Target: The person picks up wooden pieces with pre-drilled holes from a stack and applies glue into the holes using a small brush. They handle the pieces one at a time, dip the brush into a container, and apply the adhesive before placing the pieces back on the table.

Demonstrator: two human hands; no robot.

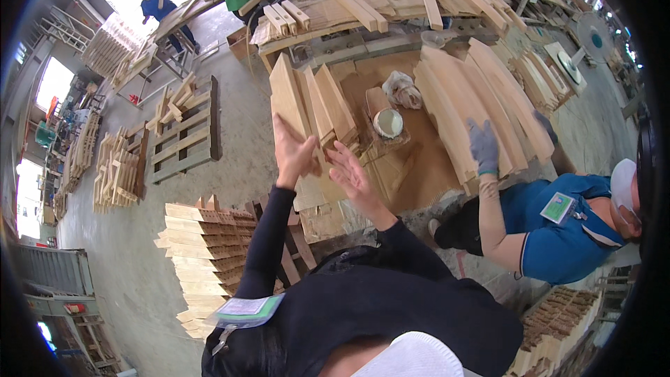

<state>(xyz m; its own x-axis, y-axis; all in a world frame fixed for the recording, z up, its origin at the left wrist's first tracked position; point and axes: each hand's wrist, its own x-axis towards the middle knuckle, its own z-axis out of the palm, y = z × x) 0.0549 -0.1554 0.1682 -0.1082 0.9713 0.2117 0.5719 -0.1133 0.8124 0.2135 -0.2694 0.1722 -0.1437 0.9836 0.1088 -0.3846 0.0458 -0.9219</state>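
My left hand [293, 152] is at the near end of a group of pale wooden pieces [292, 101] standing on the bench [321, 220]. Its fingers are stretched out, thumb toward the right, and whether they touch the wood I cannot tell. Just to its right, my right hand [356, 183] is spread open, palm turned toward the left hand. Nothing shows in either palm. Shorter wooden pieces [335, 105] lean beyond the hands. A round pot of whitish paste [388, 123] sits on the brown bench covering, with a crumpled plastic bag [403, 89] behind it.
Gloved hands of a co-worker [551, 223] rest on a row of wide boards [453, 105] at the right. Stacked wooden parts [202, 258] stand by my left arm. A pallet [185, 132] lies on the floor. Another worktable [314, 28] holds wood beams; a fan [593, 38] stands far right.
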